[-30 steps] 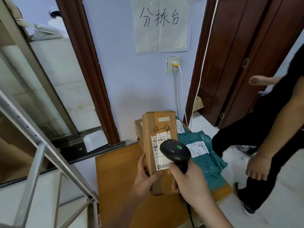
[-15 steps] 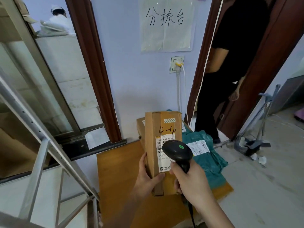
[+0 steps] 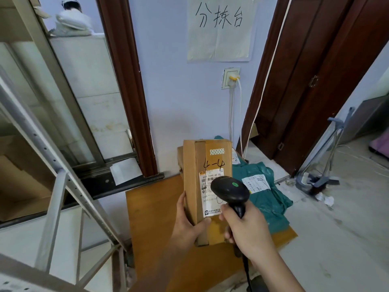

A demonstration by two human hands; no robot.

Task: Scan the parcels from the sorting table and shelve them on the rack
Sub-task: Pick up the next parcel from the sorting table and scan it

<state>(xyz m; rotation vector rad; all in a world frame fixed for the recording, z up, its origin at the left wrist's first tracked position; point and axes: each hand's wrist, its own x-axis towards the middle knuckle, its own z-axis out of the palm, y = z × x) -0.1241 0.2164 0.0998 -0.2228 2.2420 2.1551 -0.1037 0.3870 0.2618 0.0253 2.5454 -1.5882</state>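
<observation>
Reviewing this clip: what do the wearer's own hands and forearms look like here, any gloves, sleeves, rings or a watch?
Both are bare. The left hand and right hand wear no gloves, and no rings show on the visible fingers. Both forearms are uncovered down to the frame's bottom edge, so no sleeve cuffs appear. No watch or wristband is visible on either wrist.

A brown cardboard parcel with a white label at frame centre, black scanner with green dot, teal bag right, orange-brown table, pale lilac wall.
</observation>
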